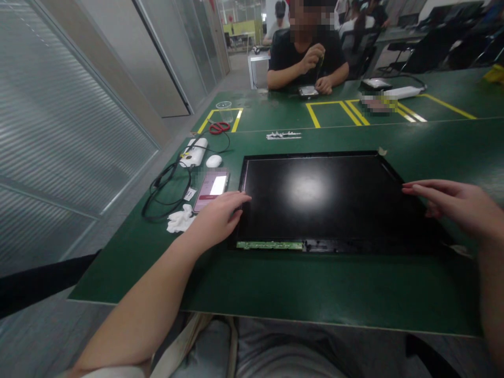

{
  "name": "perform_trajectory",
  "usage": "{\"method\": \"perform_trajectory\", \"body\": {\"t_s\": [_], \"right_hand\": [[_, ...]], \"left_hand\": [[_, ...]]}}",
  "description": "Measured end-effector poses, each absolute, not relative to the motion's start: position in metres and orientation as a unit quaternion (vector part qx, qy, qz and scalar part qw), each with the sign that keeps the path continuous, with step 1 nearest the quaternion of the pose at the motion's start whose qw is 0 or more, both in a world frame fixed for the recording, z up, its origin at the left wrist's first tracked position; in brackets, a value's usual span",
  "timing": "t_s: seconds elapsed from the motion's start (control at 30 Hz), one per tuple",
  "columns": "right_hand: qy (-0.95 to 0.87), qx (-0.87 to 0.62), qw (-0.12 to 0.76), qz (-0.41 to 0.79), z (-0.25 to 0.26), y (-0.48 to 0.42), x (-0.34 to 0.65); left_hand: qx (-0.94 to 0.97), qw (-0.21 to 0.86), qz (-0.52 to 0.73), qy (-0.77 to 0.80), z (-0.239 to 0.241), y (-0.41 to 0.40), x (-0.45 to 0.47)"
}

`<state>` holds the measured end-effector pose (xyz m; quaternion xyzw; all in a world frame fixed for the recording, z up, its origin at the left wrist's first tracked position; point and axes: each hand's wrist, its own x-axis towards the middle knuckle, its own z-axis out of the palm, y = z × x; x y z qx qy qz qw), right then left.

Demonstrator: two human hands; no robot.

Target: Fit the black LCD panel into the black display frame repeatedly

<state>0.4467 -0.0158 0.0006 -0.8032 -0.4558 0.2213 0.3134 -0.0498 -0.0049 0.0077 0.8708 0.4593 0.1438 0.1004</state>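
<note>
Squarely, the left hand and right hand are flanking a black flat-screen display panel at opposite side edges; whether either is pinching the frame, one cannot tell. The panel is lying between them on a green table, a smartphone resting beside the left hand.

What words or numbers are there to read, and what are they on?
None that I can read.
Phone: screen too blurred to read.
White tag: too small to read.
White box: any marks too small to read.
Black panel: no words I can make out.
</note>
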Motion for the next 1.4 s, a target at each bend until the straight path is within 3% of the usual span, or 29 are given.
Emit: {"method": "perform_trajectory", "body": {"t_s": [0.27,1.4], "right_hand": [[-0.465,-0.8,0.31,0.217,-0.001,-0.015,0.45],[-0.452,-0.799,0.339,0.203,-0.003,-0.015,0.448]], "left_hand": [[0.871,0.105,0.084,0.472,0.002,-0.005,-0.048],[0.87,0.177,0.138,0.438,-0.003,0.001,-0.051]]}}
